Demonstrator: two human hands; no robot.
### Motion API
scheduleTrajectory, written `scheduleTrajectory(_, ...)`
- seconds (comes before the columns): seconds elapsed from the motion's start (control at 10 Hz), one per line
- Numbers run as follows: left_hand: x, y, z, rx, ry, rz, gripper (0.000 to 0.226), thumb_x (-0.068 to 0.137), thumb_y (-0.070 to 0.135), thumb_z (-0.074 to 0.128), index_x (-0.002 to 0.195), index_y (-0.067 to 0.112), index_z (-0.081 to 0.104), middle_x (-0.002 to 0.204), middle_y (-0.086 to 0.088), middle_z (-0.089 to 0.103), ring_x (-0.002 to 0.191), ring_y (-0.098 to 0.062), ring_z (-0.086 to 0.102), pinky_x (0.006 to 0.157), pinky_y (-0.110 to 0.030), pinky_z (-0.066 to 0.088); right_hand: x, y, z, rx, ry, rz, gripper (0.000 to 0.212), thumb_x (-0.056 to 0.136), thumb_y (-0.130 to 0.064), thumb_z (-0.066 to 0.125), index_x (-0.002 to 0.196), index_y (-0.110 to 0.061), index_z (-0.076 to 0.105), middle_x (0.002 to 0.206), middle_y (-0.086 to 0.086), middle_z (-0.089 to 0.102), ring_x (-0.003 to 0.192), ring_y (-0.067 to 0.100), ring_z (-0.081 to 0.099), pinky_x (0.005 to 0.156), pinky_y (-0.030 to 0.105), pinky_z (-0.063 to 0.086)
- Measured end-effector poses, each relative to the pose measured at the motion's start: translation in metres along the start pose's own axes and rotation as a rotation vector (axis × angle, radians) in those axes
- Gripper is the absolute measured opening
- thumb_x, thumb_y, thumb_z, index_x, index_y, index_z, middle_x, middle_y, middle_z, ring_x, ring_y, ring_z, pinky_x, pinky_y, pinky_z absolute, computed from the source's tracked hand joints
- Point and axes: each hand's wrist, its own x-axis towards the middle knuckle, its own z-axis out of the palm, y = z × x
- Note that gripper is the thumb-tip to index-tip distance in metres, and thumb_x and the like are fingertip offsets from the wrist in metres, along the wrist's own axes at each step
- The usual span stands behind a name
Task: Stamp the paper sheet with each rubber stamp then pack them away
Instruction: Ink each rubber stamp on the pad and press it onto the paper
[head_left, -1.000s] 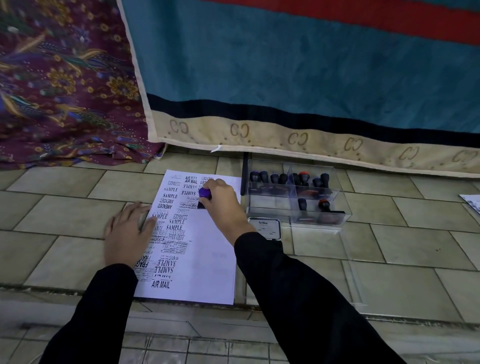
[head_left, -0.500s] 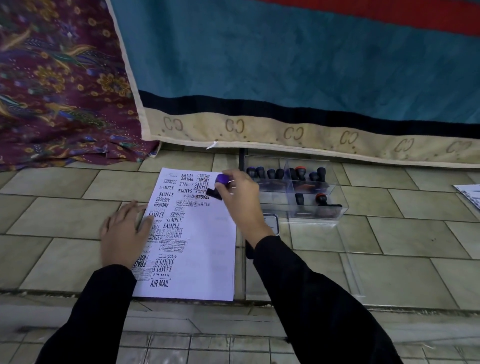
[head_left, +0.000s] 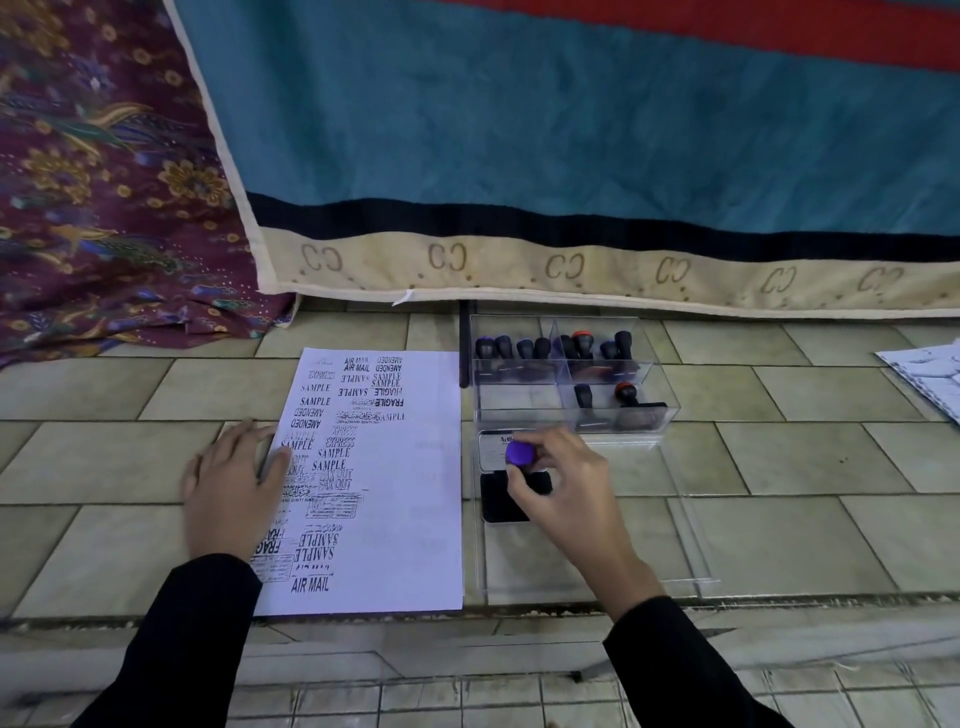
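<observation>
the left hand (head_left: 234, 488) lay flat, fingers straight, on the left edge of the paper sheet (head_left: 410, 525). the sheet rested on the tiled floor (head_left: 104, 457) and bore many black imprints down its left half. the right hand (head_left: 566, 493) gripped a purple-capped stamp (head_left: 521, 453), fingers curled round its handle, at the black ink pad (head_left: 498, 506) just right of the sheet; contact could not be confirmed. other stamps (head_left: 540, 348) stood in the clear box (head_left: 662, 413) beyond the pad.
</observation>
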Motion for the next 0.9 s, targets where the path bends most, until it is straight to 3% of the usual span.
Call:
scheduleTrajectory(0.3, -0.001, 0.002, -0.002, 0.005, -0.007, -0.005, 0.034, 0.095, 0.027, 0.057, 0.127, 0.016, 0.059, 0.147, -0.004, 0.046, 0.139, -0.024, 0.035, 0.116, -0.041, 0.013, -0.003, 0.001, -0.002, -0.047, -0.044, -0.035, 0.026, 0.076, -0.008, 0.070, 0.102, -0.011, 0.066, 0.091, -0.003, 0.061, 0.077, 0.008, 0.060, 0.074, 0.028, 0.054)
scheduleTrajectory(0.6, -0.001, 0.002, -0.001, 0.008, -0.011, -0.006, 0.034, 0.095, 0.027, 0.056, 0.127, 0.016, 0.060, 0.148, -0.004, 0.045, 0.140, -0.023, 0.034, 0.116, -0.041, 0.013, -0.005, 0.000, -0.005, -0.080, -0.064, -0.112, 0.013, 0.074, -0.003, 0.072, 0.087, -0.006, 0.068, 0.083, 0.000, 0.059, 0.075, 0.010, 0.059, 0.072, 0.019, 0.051)
scheduleTrajectory(0.8, -0.002, 0.003, -0.003, 0.006, -0.009, -0.003, 0.033, 0.095, 0.026, 0.056, 0.126, 0.016, 0.060, 0.148, -0.004, 0.045, 0.139, -0.023, 0.035, 0.116, -0.039, 0.012, 0.010, 0.001, -0.003, -0.065, -0.090, -0.067, 0.012, 0.072, -0.002, 0.073, 0.081, -0.008, 0.066, 0.081, -0.001, 0.060, 0.067, 0.008, 0.058, 0.065, 0.018, 0.051)
scheduleTrajectory(0.9, -0.002, 0.003, -0.003, 0.001, -0.009, -0.007, 0.033, 0.095, 0.027, 0.056, 0.127, 0.017, 0.060, 0.148, -0.004, 0.044, 0.140, -0.022, 0.033, 0.116, -0.038, 0.011, 0.004, 0.003, -0.004, -0.037, -0.083, -0.079, 0.013, 0.073, -0.003, 0.073, 0.080, -0.009, 0.065, 0.082, -0.003, 0.060, 0.074, 0.007, 0.060, 0.069, 0.017, 0.051)
